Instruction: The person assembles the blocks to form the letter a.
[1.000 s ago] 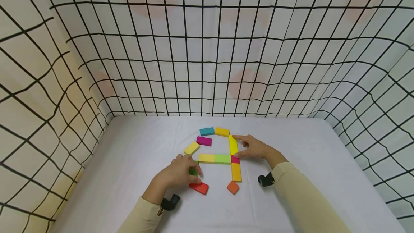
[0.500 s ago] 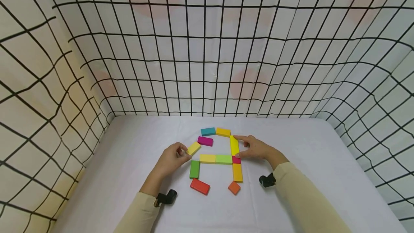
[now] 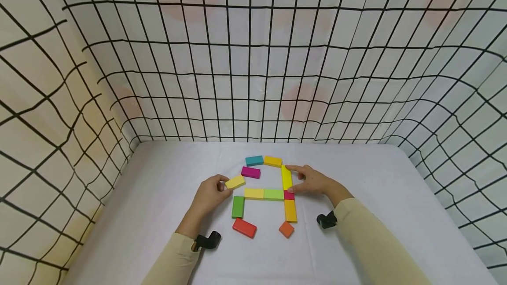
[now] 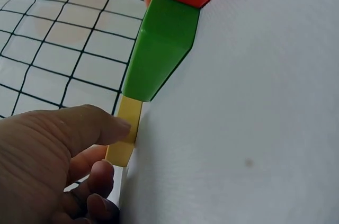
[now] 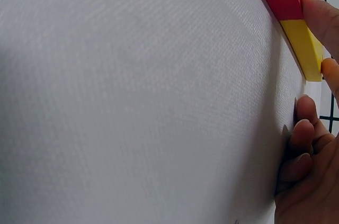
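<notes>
In the head view my left hand (image 3: 210,195) pinches a pale yellow block (image 3: 235,182) at its left end; in the left wrist view the thumb lies on its face. My right hand (image 3: 313,180) rests beside the column on the right. Its index finger reaches the far end of a bright yellow block (image 3: 287,177), and its thumb touches the crimson block (image 3: 289,195) below it. Nearest my left hand are a green block (image 3: 238,207), a magenta block (image 3: 251,172) and a second pale yellow block (image 3: 254,194). The other right fingers are curled toward the palm.
A teal block (image 3: 254,160) and an amber block (image 3: 273,161) lie at the far end. A lime block (image 3: 273,195) bridges to the column, above another amber block (image 3: 290,210). Red (image 3: 244,228) and orange (image 3: 286,229) blocks lie nearest. Black netting (image 3: 247,74) surrounds the table.
My left hand has moved from the green and red blocks up to the pale yellow block, which is now turned a little flatter. My right hand stays in place.
</notes>
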Action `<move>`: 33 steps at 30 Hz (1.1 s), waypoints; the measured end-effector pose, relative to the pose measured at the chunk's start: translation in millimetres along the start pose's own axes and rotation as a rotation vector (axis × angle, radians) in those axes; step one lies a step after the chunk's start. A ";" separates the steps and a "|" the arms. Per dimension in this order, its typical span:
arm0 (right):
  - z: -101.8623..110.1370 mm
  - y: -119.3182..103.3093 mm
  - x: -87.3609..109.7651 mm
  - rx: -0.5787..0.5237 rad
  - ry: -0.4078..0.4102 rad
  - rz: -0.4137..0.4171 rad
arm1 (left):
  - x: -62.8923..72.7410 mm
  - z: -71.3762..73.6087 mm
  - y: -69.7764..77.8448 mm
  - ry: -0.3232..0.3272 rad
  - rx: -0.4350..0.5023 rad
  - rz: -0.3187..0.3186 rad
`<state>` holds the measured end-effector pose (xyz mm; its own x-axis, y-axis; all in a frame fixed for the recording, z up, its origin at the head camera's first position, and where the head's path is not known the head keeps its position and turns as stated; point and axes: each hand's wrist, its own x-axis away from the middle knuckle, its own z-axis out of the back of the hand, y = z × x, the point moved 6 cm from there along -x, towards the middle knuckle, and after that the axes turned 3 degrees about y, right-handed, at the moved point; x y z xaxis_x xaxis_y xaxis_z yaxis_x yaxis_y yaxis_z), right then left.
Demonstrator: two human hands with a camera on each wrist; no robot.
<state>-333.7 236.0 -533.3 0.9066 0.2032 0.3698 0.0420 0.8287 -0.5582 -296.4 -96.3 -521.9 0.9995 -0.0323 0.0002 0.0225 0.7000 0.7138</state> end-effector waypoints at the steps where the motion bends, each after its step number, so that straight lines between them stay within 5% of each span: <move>1: -0.3 0.1 -0.2 -0.004 0.000 -0.003 | -0.3 0.0 -0.4 -0.001 -0.009 -0.002; 14: -0.2 -1.0 -1.0 -0.008 0.006 0.006 | -1.3 -0.4 -4.4 0.019 -0.052 0.037; 24: -1.6 1.6 -2.6 -0.011 0.004 -0.005 | 0.7 5.7 -5.3 0.046 0.040 -0.002; 33: -0.2 -0.6 0.9 -0.001 0.001 -0.002 | 8.8 7.3 6.5 -0.008 0.167 -0.051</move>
<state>-332.8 235.6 -532.9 0.9071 0.2004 0.3702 0.0447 0.8286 -0.5581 -287.6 -97.2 -512.1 0.9969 -0.0705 -0.0340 0.0682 0.5691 0.8194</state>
